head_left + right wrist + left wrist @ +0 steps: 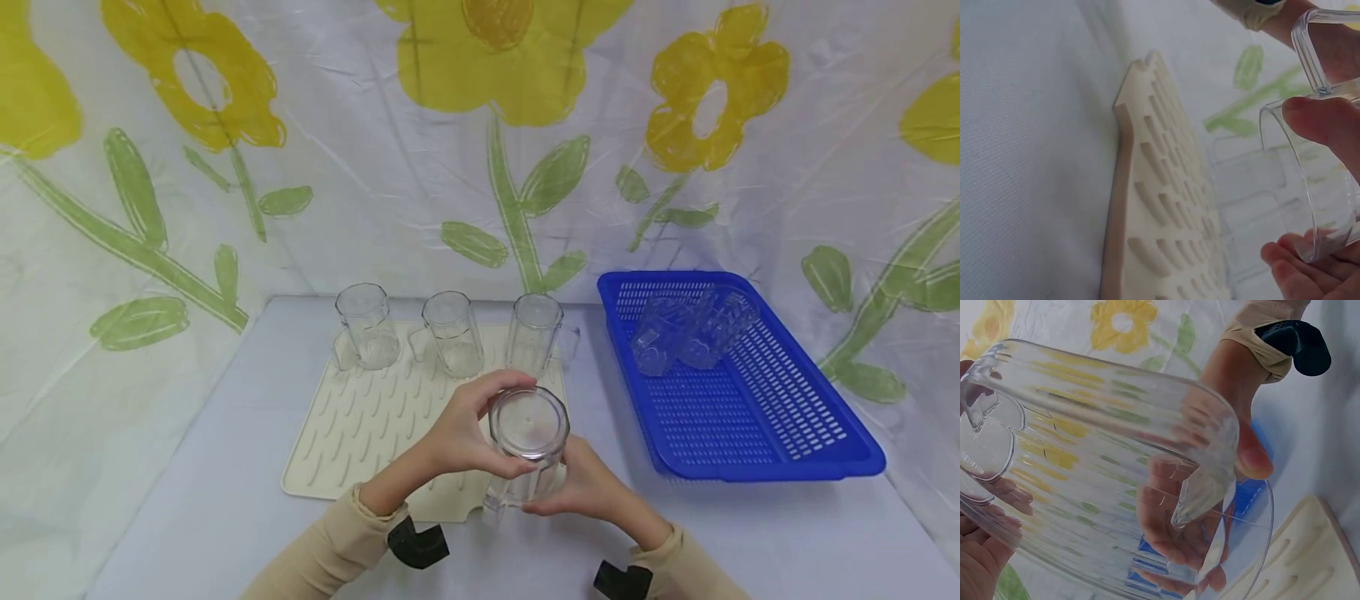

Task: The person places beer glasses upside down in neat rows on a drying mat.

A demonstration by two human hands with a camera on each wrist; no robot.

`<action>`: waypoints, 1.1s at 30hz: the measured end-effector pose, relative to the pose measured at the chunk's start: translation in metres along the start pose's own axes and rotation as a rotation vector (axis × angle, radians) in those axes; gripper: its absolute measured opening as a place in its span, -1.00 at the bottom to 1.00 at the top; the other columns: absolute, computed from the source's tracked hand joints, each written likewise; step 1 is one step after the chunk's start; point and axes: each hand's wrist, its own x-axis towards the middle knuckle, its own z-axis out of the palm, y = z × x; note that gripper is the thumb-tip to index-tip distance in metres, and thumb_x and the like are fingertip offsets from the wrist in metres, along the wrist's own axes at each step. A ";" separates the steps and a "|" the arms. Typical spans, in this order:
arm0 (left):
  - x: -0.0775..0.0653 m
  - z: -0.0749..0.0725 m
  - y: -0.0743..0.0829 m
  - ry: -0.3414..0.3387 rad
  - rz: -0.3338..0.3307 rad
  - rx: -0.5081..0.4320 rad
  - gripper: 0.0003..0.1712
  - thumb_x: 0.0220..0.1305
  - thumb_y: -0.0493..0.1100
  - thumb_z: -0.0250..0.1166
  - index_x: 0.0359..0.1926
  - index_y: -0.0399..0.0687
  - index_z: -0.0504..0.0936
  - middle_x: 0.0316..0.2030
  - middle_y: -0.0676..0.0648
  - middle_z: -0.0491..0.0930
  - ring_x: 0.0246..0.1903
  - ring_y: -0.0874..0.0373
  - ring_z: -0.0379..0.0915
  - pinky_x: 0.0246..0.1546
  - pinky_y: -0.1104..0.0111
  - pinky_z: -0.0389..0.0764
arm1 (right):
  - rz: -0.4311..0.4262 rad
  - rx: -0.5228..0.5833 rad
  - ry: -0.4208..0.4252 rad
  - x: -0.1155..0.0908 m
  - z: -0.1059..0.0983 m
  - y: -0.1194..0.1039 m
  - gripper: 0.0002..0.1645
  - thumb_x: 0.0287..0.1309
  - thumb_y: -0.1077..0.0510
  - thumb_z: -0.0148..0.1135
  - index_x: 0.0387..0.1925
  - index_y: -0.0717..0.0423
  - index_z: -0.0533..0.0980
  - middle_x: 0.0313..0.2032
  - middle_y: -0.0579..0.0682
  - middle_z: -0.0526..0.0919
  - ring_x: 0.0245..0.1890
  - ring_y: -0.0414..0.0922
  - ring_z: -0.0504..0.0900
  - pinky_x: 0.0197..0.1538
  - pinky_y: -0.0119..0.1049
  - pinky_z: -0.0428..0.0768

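Note:
A clear faceted glass mug (530, 429) is held over the front right part of a cream drying mat (352, 442), its base turned up toward the head camera. My left hand (468, 427) grips it round the base end, thumb and fingers on opposite sides. Lower down, my right hand (588, 482) holds the mug near its rim. The left wrist view shows the mug's handle (1116, 406) lengthwise, with the right hand (1179, 525) partly seen through the glass. In the right wrist view, the right thumb (1313, 119) and fingers lie at the rim.
Three similar mugs, a left one (369, 327), a middle one (453, 335) and a right one (534, 333), stand along the mat's back edge. On the right is a blue perforated basket (765, 473) with glass mugs (693, 329) at its back. A flowered curtain (360, 208) hangs behind the table.

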 end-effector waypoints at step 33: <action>-0.012 -0.016 0.001 0.059 -0.105 0.029 -0.17 -0.42 -0.38 0.50 0.04 -0.35 0.38 -0.04 -0.18 0.44 -0.06 0.01 0.37 -0.07 0.24 0.43 | 0.117 0.026 -0.121 0.005 0.003 0.009 0.22 -0.45 0.27 0.55 0.28 0.21 0.04 0.21 0.07 0.21 0.18 -0.01 0.20 0.11 -0.07 0.29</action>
